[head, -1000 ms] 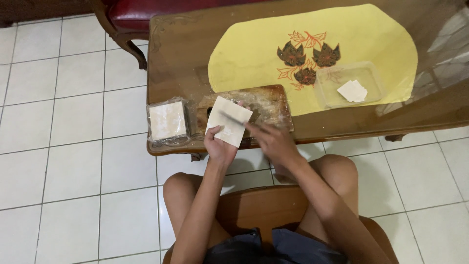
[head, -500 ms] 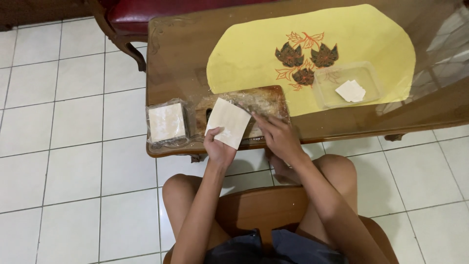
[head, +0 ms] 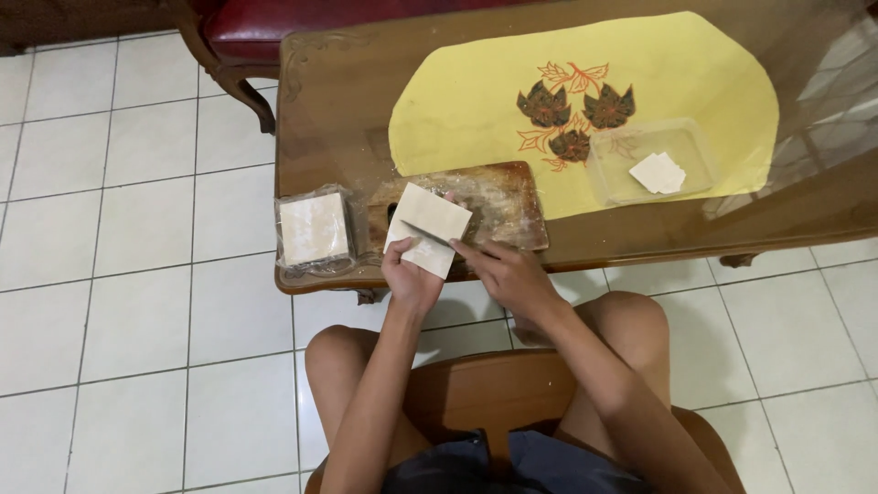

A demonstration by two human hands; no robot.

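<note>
Fingers: those of the left hand (head: 409, 277) are curled together under the near edge of a pale square sheet (head: 426, 227), pinching it; those of the right hand (head: 508, 274) are pressed together, with the index fingertip laid on the sheet's right edge.
Sheet: thin, off-white, held tilted just above the near end of a floured wooden board (head: 498, 203), at the table's front edge.
Beside the left hand: a stack of the same pale squares in clear wrap (head: 314, 229), just left of the board.
Board: lies on the brown wooden table (head: 338, 101), touching a yellow mat (head: 476, 91) with a leaf print.
Farther out: a clear shallow tray (head: 695, 151) on the mat holds one folded pale piece (head: 658, 172), well apart from both hands.
Person: seated on a wooden chair (head: 494, 393), knees under the table edge, white floor tiles (head: 110, 274) around.
</note>
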